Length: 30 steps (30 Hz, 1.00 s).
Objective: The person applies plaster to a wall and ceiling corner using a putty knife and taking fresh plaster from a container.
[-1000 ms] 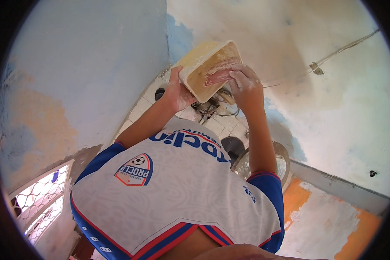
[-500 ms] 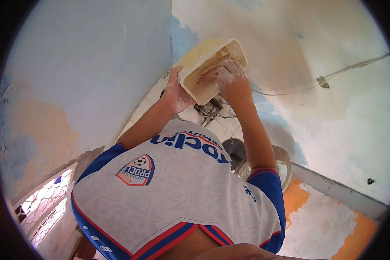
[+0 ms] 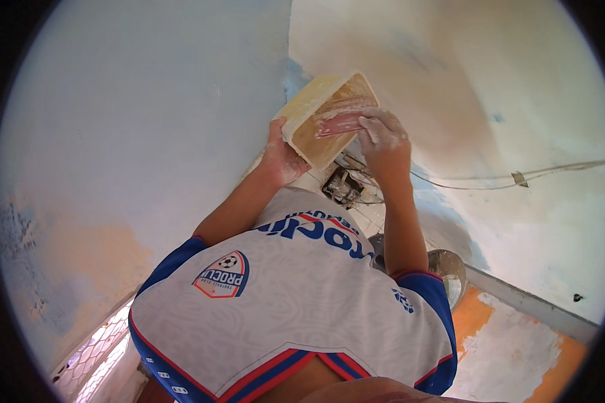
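Note:
My left hand [image 3: 282, 158] grips the near left side of a rectangular cream plastic tub [image 3: 308, 95], thumb over the rim. The tub is tilted, its mouth facing right and toward me, with pale paste smeared over its inner walls. In my right hand [image 3: 385, 139] is a flat reddish putty spreader [image 3: 339, 125], streaked white and reaching into the tub's mouth. Whitish paste coats the fingers and knuckles of that hand, partly hiding the spreader's near end.
A blue-grey wall [image 3: 148, 121] on the left meets a patchy, partly skimmed wall [image 3: 444, 74] at a corner ahead. Loose cables [image 3: 464, 186] run along the right wall. On the tiled floor sit a dark box-like object [image 3: 343, 186] and, at my right, a round bucket [image 3: 454, 274].
My right hand has drawn back rightward and toward me, so more of the spreader shows. The tub sits slightly lower in view. The whole view has shifted a little.

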### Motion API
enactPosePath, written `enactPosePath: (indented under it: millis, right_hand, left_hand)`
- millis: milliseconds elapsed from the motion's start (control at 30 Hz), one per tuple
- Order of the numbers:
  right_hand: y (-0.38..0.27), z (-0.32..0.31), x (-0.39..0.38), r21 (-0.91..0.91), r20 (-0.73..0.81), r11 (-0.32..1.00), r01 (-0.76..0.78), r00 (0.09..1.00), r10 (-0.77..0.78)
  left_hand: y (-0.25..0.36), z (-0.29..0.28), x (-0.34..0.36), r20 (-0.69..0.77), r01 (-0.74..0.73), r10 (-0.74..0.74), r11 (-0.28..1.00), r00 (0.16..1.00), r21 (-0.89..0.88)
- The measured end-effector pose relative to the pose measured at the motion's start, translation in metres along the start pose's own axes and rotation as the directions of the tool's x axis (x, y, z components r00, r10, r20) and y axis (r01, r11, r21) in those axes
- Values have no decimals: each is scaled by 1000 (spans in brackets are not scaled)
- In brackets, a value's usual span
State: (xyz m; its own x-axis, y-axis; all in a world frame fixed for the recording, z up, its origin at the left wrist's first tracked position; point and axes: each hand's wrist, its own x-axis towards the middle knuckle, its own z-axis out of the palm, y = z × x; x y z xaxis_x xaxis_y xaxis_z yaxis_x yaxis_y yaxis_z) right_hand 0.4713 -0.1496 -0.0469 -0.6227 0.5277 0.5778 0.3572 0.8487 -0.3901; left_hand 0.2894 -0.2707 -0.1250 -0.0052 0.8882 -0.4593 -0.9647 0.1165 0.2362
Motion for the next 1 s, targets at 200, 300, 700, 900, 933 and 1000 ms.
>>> enactPosePath:
  millis: [200,300,700,900,933,1000]
  right_hand:
    - [16,25,7,139,-129,975,-175,973,193]
    - [25,48,1,144,-150,964,-223,958,244]
    - [114,106,14,505,-230,704,-500,708,668]
    - [133,101,58,71,-338,890,-451,828,447]
    - [135,97,64,74,-408,908,-413,818,405]
    - [135,83,70,43,-443,947,-318,843,303]
  left_hand:
    - [55,-16,30,-6,18,-18,1000,1000,-21]
    - [80,-19,39,-121,53,-52,999,991,11]
    - [113,-61,66,-98,66,-64,997,993,25]
    - [112,-59,69,-176,74,-69,997,982,24]
    - [111,-63,69,-161,76,-71,997,984,28]
    - [110,-67,67,-132,80,-75,996,988,32]
